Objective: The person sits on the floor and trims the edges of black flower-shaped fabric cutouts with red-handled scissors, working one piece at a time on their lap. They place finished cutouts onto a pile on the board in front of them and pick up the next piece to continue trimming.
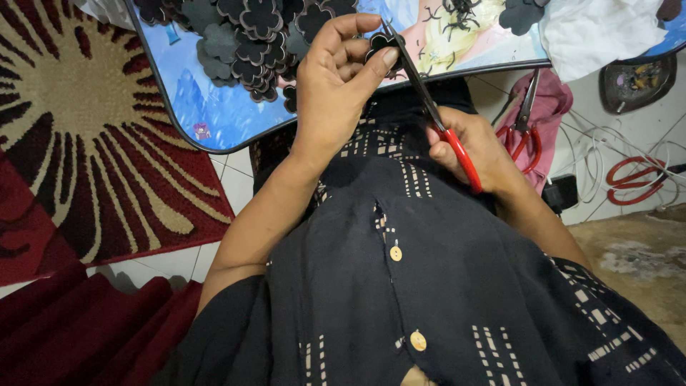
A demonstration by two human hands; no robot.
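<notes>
My left hand (336,78) pinches a small black flower-shaped cutout (380,43) between thumb and fingers, just above the near edge of a low blue table (207,114). My right hand (475,154) grips red-handled scissors (436,118), whose blades reach up and meet the cutout. Both hands hover over my lap, which is covered by a black buttoned garment with pale dashes. A heap of finished black flower cutouts (246,32) lies on the table to the left of my left hand.
Two more red-handled scissors lie on the right, one (525,132) on a pink cloth, one (632,179) on the tiled floor among white cables. A white cloth (600,32) covers the table's right end. A red sunburst rug (78,143) lies left.
</notes>
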